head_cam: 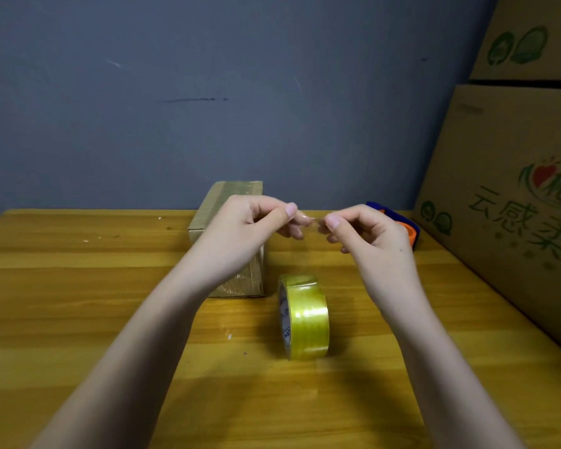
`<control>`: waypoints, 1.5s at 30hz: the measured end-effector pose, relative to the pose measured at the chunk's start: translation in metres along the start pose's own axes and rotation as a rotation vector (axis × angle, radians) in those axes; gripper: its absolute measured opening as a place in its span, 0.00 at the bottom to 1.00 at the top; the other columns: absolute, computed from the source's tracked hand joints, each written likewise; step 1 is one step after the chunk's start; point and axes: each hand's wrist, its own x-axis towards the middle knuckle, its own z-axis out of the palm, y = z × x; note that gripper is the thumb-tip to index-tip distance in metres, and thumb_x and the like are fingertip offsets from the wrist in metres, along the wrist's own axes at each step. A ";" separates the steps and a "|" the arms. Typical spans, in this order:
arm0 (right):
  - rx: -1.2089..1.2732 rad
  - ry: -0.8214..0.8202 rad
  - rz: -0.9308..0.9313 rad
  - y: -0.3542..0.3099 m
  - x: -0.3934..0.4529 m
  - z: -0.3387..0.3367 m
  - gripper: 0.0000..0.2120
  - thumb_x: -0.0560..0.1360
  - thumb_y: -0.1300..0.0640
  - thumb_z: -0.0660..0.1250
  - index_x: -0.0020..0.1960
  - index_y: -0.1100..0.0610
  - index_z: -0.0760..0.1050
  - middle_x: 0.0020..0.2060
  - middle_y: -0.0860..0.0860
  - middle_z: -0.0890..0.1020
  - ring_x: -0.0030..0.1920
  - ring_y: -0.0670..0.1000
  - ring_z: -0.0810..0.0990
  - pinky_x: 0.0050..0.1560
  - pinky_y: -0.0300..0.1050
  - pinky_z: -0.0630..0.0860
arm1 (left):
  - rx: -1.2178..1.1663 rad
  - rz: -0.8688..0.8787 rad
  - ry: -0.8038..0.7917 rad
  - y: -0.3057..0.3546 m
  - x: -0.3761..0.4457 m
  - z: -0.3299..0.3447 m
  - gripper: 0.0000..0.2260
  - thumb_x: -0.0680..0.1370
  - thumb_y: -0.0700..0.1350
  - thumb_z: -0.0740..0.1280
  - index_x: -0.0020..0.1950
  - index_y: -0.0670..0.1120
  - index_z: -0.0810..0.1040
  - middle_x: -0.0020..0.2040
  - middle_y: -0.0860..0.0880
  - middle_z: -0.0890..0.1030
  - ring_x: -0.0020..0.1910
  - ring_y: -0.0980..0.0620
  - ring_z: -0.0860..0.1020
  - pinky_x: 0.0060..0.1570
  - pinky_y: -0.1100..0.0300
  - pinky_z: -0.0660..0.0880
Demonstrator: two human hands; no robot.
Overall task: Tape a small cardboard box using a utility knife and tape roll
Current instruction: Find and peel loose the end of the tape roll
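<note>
Left hand (pixel 256 222) and right hand (pixel 366 234) pinch a small clear tape scrap (pixel 308 220) between them above the bench (pixel 78 286). Tape roll (pixel 305 315) stands on edge just beside the taped cardboard box (pixel 227 196).

At your three o'clock, the big carton (pixel 512 196) shows green Chinese characters "云感柔" under a red heart logo. The tape roll's (pixel 305 315) blue print is unreadable.
</note>
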 end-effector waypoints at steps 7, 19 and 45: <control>0.004 0.046 0.014 0.001 -0.001 0.004 0.06 0.75 0.57 0.67 0.43 0.56 0.81 0.36 0.46 0.83 0.40 0.47 0.81 0.40 0.34 0.77 | -0.024 -0.047 0.022 -0.003 0.001 0.002 0.08 0.77 0.46 0.66 0.45 0.46 0.84 0.41 0.49 0.85 0.43 0.55 0.82 0.47 0.65 0.77; -0.009 -0.065 -0.037 0.000 0.004 0.009 0.04 0.75 0.59 0.69 0.47 0.57 0.82 0.40 0.47 0.84 0.44 0.44 0.82 0.45 0.37 0.77 | 0.050 -0.014 0.015 -0.005 0.001 0.001 0.05 0.76 0.43 0.69 0.44 0.46 0.85 0.40 0.52 0.85 0.41 0.62 0.81 0.43 0.74 0.73; -0.008 -0.095 0.004 -0.005 0.008 0.006 0.05 0.76 0.60 0.67 0.42 0.57 0.80 0.37 0.45 0.83 0.38 0.41 0.80 0.38 0.30 0.73 | -0.641 -0.667 -0.129 -0.039 -0.048 0.067 0.20 0.73 0.55 0.69 0.59 0.43 0.78 0.48 0.44 0.85 0.49 0.48 0.83 0.57 0.52 0.76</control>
